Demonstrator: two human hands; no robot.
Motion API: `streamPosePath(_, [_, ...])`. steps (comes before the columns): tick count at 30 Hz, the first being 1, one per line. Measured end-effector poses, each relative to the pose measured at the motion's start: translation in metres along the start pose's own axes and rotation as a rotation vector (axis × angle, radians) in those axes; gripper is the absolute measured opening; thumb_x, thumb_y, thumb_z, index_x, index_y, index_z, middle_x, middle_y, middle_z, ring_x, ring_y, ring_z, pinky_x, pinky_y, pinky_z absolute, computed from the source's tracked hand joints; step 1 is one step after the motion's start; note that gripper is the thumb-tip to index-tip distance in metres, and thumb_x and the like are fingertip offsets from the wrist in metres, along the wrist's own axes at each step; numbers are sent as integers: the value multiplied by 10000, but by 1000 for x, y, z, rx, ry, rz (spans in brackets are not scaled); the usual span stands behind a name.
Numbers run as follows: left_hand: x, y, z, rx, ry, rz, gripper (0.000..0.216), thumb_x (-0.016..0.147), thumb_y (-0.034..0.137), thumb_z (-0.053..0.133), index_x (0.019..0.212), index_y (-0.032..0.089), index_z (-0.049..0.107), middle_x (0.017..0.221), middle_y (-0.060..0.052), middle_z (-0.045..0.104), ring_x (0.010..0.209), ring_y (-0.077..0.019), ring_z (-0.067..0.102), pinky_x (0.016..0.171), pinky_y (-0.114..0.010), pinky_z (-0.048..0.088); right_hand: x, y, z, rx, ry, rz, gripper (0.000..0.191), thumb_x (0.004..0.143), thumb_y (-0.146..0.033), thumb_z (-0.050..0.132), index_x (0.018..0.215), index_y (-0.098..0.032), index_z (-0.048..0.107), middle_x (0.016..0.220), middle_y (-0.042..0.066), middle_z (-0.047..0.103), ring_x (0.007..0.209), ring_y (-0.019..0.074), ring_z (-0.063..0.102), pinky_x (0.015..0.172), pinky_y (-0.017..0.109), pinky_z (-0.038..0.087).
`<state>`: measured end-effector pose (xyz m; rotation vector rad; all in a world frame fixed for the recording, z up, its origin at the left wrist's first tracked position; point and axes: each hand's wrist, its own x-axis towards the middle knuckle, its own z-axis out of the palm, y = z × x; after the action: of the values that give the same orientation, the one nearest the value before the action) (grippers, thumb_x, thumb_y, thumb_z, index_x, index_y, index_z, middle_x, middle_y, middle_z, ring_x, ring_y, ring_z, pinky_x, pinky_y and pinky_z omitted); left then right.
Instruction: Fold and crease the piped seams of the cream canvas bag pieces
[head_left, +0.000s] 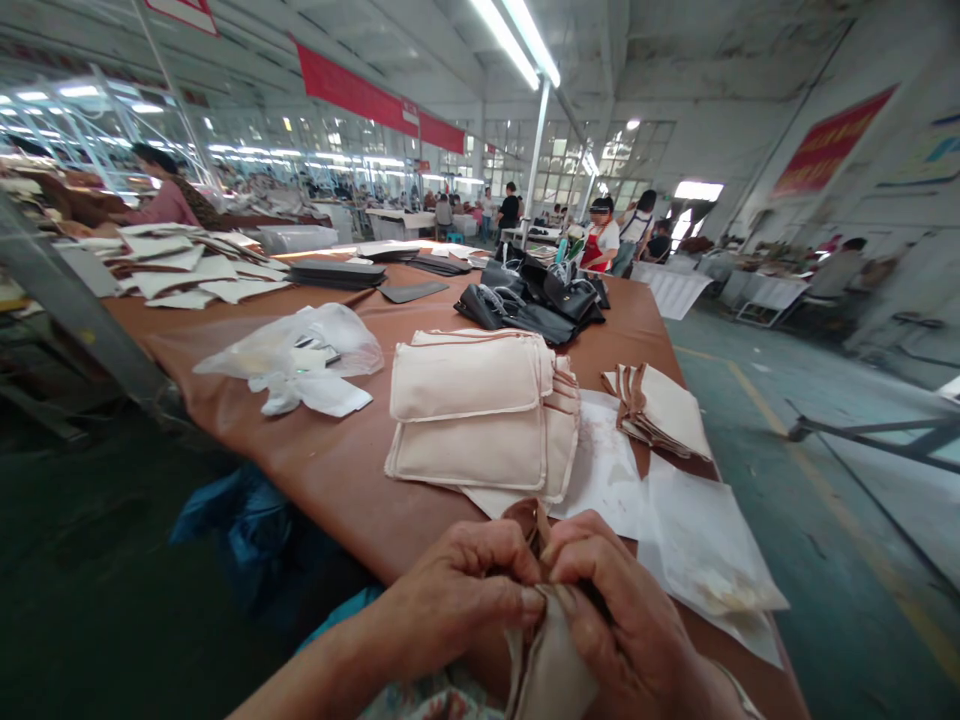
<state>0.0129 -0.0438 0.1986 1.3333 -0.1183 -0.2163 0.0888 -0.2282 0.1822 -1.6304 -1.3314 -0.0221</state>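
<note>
At the near table edge, my left hand (pixel 461 590) and my right hand (pixel 622 610) are closed together on a cream fabric piece with brown trim (pixel 547 665). The thumbs and fingers of both pinch its top edge, and the cloth hangs down between the hands. Just beyond them lies a stack of cream fabric pouches (pixel 480 415) with brown piping. To its right, a smaller pile of folded cream and brown pieces (pixel 660 410) rests on white paper sheets (pixel 697 545).
The long brown table (pixel 330 470) also carries a clear plastic bag (pixel 292 355), black bags (pixel 536 300), dark flat pieces and white cut sheets (pixel 187 265) farther back. A blue bag (pixel 232 520) sits below at left. Other people work in the distance.
</note>
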Motion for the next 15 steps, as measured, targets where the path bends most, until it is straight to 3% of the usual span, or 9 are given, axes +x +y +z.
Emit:
streamPosePath(4, [-3, 18, -1, 257, -43, 81, 178, 883, 241, 545, 736, 142, 556, 825, -12, 522, 783, -131, 464, 736, -238, 387, 10, -9, -14, 42, -76, 155, 155, 884, -190, 528, 1025, -206, 466, 924, 33, 494, 765, 145, 478, 647, 273, 422])
streamPosePath(7, [-6, 28, -1, 383, -78, 150, 213, 967, 273, 469, 797, 164, 538, 906, -10, 517, 847, -129, 477, 800, -225, 401, 13, -11, -21, 116, -192, 252, 81, 905, -272, 530, 923, -197, 506, 840, 12, 509, 713, 135, 457, 625, 269, 389])
streamPosePath(9, [-7, 32, -1, 493, -92, 188, 211, 999, 279, 421, 857, 178, 540, 931, -8, 527, 870, -124, 484, 824, -215, 402, 13, -11, -23, 194, -245, 310, 163, 937, -338, 504, 869, -192, 525, 800, 7, 526, 708, 133, 460, 639, 269, 381])
streamPosePath(15, [-7, 37, 3, 889, -108, 313, 157, 1001, 216, 373, 871, 200, 460, 926, -22, 531, 824, -133, 474, 778, -225, 403, 13, -10, -23, 294, -210, 464, 335, 989, -436, 406, 788, -187, 508, 770, -1, 506, 718, 129, 438, 664, 257, 359])
